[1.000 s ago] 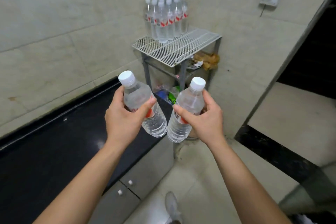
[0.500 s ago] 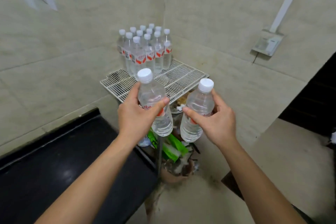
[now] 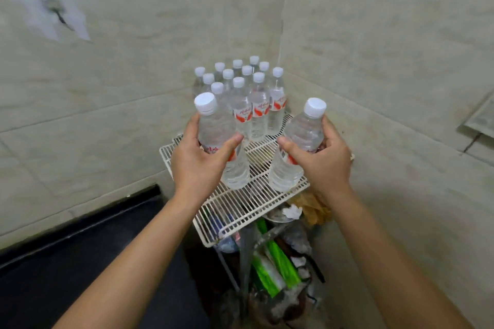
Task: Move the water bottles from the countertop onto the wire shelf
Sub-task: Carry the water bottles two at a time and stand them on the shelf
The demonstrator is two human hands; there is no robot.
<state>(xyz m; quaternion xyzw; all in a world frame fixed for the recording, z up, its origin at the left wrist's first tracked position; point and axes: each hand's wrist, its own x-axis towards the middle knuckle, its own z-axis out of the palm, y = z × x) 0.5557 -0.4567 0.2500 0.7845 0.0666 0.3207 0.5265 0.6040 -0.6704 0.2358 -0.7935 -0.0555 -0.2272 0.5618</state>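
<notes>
Black countertop (image 3: 66, 275) lies nearest, at your lower left. Your left hand (image 3: 197, 165) curls fingers and thumb round the left bottle (image 3: 216, 128), and your right hand (image 3: 324, 165) round the right bottle (image 3: 302, 131). Both are now above the white wire shelf (image 3: 240, 205), nearer than before. Behind them, the bottle cluster (image 3: 258, 107) stands at the shelf's far corner.

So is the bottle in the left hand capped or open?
Capped: a white cap sits on the bottle that the left hand grips; the seal's state cannot be told.
</notes>
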